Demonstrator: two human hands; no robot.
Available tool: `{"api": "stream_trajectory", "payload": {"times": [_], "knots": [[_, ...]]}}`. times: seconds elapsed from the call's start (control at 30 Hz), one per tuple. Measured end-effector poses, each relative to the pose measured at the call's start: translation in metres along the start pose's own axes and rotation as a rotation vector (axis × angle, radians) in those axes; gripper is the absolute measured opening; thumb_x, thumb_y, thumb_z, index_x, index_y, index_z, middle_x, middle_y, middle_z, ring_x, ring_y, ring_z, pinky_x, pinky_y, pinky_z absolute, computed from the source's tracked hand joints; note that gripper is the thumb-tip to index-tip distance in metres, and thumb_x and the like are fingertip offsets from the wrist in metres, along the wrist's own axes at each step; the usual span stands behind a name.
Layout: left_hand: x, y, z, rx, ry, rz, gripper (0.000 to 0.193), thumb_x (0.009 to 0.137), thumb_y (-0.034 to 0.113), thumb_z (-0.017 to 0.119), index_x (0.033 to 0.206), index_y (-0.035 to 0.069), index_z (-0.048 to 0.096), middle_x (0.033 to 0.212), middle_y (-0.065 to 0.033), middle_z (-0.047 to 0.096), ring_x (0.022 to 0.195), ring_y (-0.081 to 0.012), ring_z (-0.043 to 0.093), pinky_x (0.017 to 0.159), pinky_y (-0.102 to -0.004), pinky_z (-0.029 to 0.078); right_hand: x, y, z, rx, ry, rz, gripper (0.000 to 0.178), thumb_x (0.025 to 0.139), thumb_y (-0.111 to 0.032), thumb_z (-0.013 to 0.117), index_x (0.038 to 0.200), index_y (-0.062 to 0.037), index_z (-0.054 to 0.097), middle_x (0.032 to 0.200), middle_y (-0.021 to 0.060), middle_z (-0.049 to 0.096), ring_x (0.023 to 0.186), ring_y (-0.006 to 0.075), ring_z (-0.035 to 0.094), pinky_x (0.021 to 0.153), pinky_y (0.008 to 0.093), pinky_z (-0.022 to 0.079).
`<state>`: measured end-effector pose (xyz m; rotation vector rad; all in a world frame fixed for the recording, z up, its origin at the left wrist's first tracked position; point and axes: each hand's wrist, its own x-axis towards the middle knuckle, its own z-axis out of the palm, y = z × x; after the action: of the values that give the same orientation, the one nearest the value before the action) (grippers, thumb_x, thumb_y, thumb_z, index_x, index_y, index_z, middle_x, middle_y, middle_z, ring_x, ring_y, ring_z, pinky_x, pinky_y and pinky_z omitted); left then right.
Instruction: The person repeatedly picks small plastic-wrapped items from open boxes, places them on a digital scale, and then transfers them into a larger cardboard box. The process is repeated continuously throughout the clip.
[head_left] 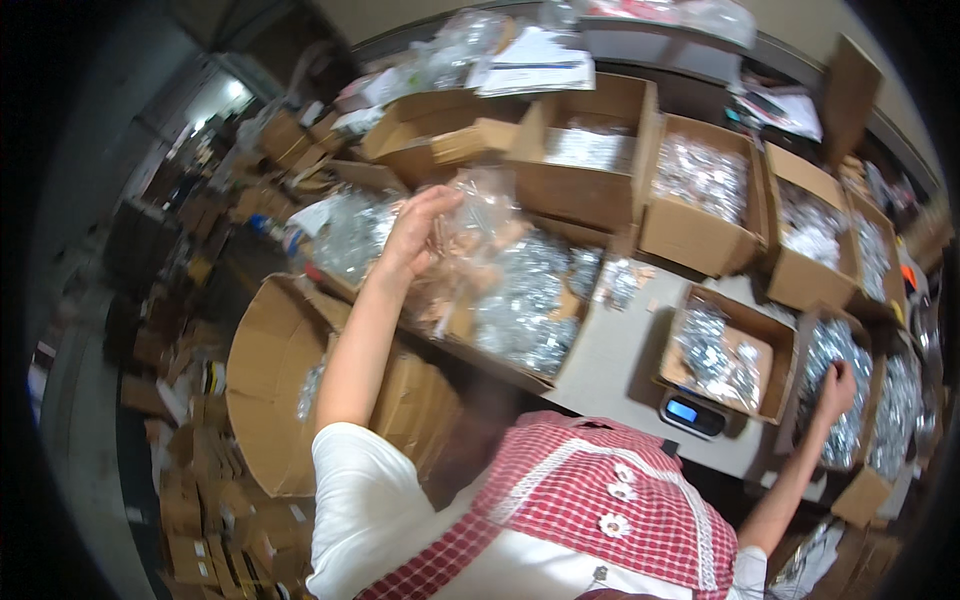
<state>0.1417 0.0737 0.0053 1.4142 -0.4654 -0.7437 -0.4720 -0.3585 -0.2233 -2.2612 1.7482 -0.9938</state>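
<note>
My left hand [418, 225] is raised over a box at the left, its fingers closed on a clear plastic bag [488, 200] that is smeared by motion. Below the bag, a wide cardboard box [500, 372] holds many shiny clear packets [525, 310]. Far to the right, my right hand [838, 390] reaches down into a narrow box of silvery packets [842, 345]. Its fingers are curled among them, and what they grip is too small to make out. Between my hands, a shallow carton [765, 322] partly filled with packets rests on a scale with a lit blue display [683, 411].
Behind stand more open cartons, one with pale packets [590, 148] and another with silvery packets [700, 175]. Papers [535, 65] lie on top at the back. A big round-sided cardboard carton [265, 390] stands at my left. Flattened cardboard [195, 560] covers the floor there.
</note>
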Motion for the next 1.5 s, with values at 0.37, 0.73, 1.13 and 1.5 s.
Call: {"api": "stream_trajectory", "payload": {"times": [0.37, 0.73, 1.13, 1.5], "knots": [[-0.009, -0.118, 0.301, 0.067, -0.513, -0.386, 0.020, 0.090, 0.022, 0.072, 0.105, 0.010, 0.065, 0.096, 0.0014, 0.063, 0.083, -0.0071, 0.056, 0.066, -0.0246, 0.047, -0.022, -0.048, -0.023, 0.040, 0.108, -0.107, 0.010, 0.083, -0.019, 0.063, 0.090, -0.0158, 0.070, 0.093, 0.0010, 0.072, 0.097, 0.0267, 0.062, 0.090, 0.0424, 0.040], [-0.042, -0.089, 0.084, 0.509, -0.159, 0.160, 0.039, 0.094, 0.019, 0.065, 0.130, 0.005, 0.061, 0.126, -0.0066, 0.062, 0.113, -0.0148, 0.059, 0.095, -0.0285, 0.049, -0.030, -0.041, -0.024, 0.109, 0.098, -0.127, 0.020, 0.084, -0.014, 0.060, 0.102, -0.0132, 0.069, 0.098, 0.0037, 0.072, 0.099, 0.0273, 0.063, 0.092, 0.0425, 0.043], [-0.119, -0.056, -0.274, -0.098, 0.198, 0.146, 0.012, 0.097, 0.005, 0.058, 0.109, 0.004, 0.059, 0.099, -0.0059, 0.063, 0.086, -0.0151, 0.064, 0.070, -0.0260, 0.053, -0.089, -0.086, -0.040, -0.102, 0.266, -0.296, 0.026, 0.078, -0.007, 0.061, 0.103, -0.0044, 0.070, 0.118, 0.0142, 0.067, 0.112, 0.0332, 0.060, 0.098, 0.0415, 0.046], [-0.168, -0.243, -0.398, 0.834, -0.234, -0.494, 0.014, 0.088, 0.013, 0.063, 0.092, -0.001, 0.065, 0.084, -0.0121, 0.065, 0.076, -0.0235, 0.063, 0.069, -0.0356, 0.053, -0.369, -0.110, -0.031, 0.209, -0.365, 0.042, 0.023, 0.088, 0.003, 0.057, 0.110, 0.0015, 0.066, 0.110, 0.0120, 0.068, 0.105, 0.0236, 0.064, 0.096, 0.0340, 0.050]]}}
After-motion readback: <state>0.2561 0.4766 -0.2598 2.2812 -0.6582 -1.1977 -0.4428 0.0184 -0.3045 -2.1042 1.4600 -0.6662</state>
